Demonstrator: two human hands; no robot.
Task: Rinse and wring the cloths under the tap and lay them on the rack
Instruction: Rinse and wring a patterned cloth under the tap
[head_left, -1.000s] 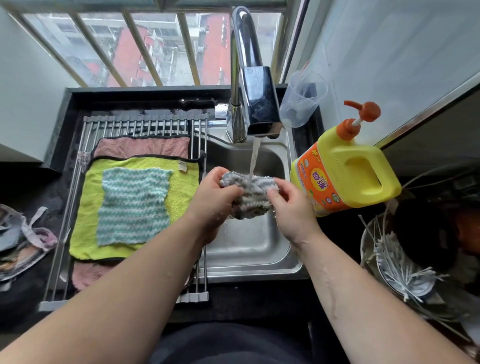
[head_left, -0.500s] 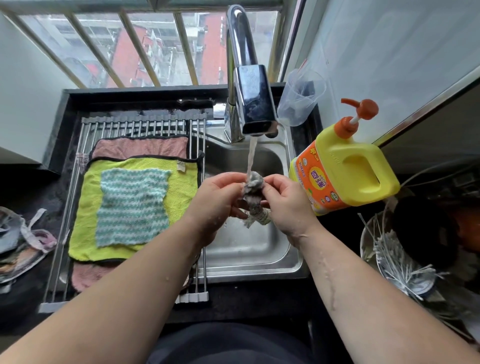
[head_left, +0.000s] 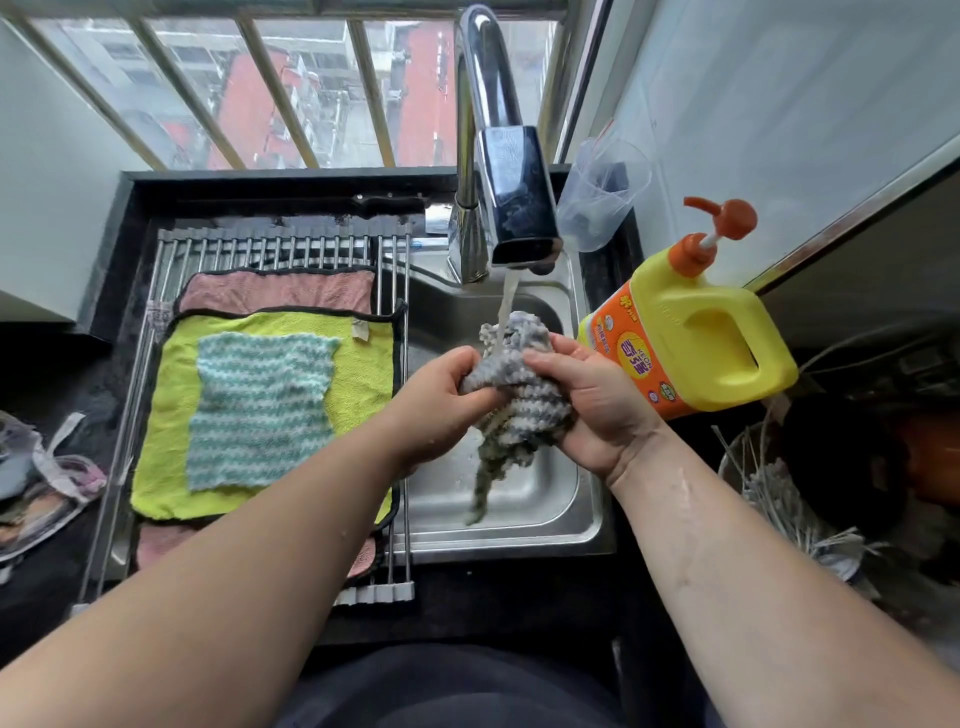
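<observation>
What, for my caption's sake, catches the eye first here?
The left hand and right hand grip a grey striped cloth under the running tap over the sink. Right of it stands a bright yellow detergent jug; left, a lime cloth lies on the rack.

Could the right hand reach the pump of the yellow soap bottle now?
Probably yes: the yellow soap bottle stands just beside the right hand, its pump uncovered, nothing between. But that hand grips the grey cloth and would have to release it first.
</observation>
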